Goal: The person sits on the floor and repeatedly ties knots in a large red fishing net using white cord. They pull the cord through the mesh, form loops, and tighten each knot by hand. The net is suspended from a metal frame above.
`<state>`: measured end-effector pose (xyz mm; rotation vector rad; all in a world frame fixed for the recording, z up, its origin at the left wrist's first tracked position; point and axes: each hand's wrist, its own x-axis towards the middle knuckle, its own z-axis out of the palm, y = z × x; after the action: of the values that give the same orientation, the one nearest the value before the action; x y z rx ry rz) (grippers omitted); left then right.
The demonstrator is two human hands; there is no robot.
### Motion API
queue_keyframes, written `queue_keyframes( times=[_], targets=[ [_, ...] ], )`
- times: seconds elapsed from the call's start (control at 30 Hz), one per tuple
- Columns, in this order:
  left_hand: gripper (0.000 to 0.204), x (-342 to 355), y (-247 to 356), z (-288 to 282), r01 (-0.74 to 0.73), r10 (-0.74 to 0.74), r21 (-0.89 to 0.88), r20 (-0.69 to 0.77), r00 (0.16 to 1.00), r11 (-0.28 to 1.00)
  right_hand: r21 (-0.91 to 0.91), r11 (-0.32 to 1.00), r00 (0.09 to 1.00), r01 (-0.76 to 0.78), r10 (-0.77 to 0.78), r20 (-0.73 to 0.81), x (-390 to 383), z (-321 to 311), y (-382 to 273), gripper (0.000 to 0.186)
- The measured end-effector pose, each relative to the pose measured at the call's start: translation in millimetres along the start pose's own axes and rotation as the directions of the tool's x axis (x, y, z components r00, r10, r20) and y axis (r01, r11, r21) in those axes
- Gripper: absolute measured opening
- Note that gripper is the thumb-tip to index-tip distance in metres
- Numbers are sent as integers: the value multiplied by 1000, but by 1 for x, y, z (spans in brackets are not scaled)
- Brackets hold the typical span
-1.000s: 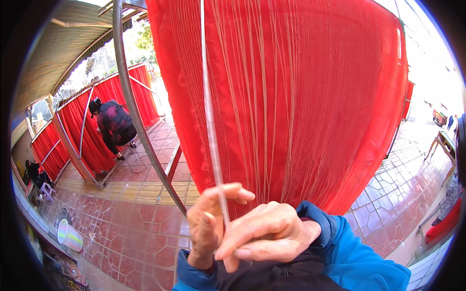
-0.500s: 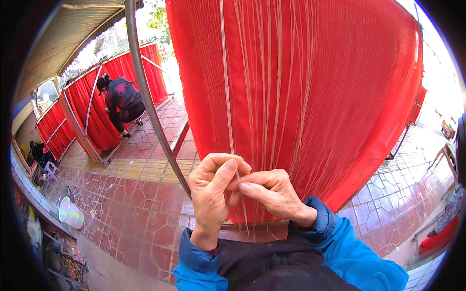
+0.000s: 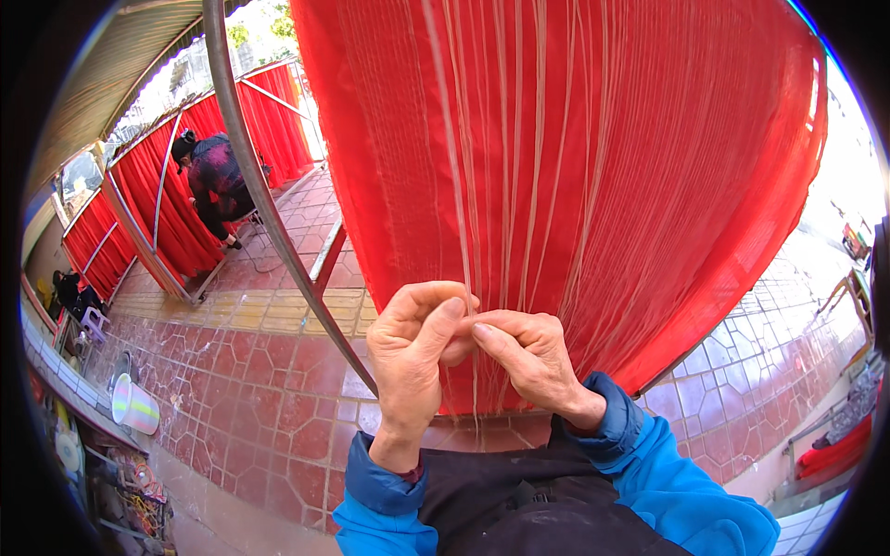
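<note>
Left hand (image 3: 408,357) and right hand (image 3: 533,360) are held together, a pale thread bundle (image 3: 457,176) being pinched in both. The bundle is hung before a red cloth (image 3: 408,241), its loose end seen just below the hands. Further pale strands (image 3: 593,185) are spread across the cloth to the right.

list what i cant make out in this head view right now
All in the head view:
How the pale strand runs where the left hand and right hand meet: the hands cover it.
The top of the red cloth: cut off by the upper edge.
What the co-worker reaches down to: too small.
The clutter at lower left: too small and jumbled to name each piece.
</note>
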<state>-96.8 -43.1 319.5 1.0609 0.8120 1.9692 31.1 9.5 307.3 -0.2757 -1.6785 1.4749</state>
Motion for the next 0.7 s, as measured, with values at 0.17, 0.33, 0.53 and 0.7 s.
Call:
queue_keyframes(
  times=[0.17, 0.33, 0.53, 0.7],
  targets=[
    [7, 0, -6, 2, -24, 22, 49, 47, 999, 999, -57, 997, 998, 47, -49, -45, -1, -2, 1, 25],
    [6, -2, -8, 5, -4, 4, -3, -17, 1000, 1000, -150, 983, 991, 105, -115, -64, 0, -3, 2, 24],
    [6, -5, -12, 9, -56, 56, 6, -52, 997, 998, -239, 966, 986, 103, -131, -106, 0, -5, 4, 22],
    [6, -5, -10, 6, -38, 38, 13, -35, 999, 999, -189, 975, 986, 120, -139, -94, 0, -2, 5, 20]
  ],
)
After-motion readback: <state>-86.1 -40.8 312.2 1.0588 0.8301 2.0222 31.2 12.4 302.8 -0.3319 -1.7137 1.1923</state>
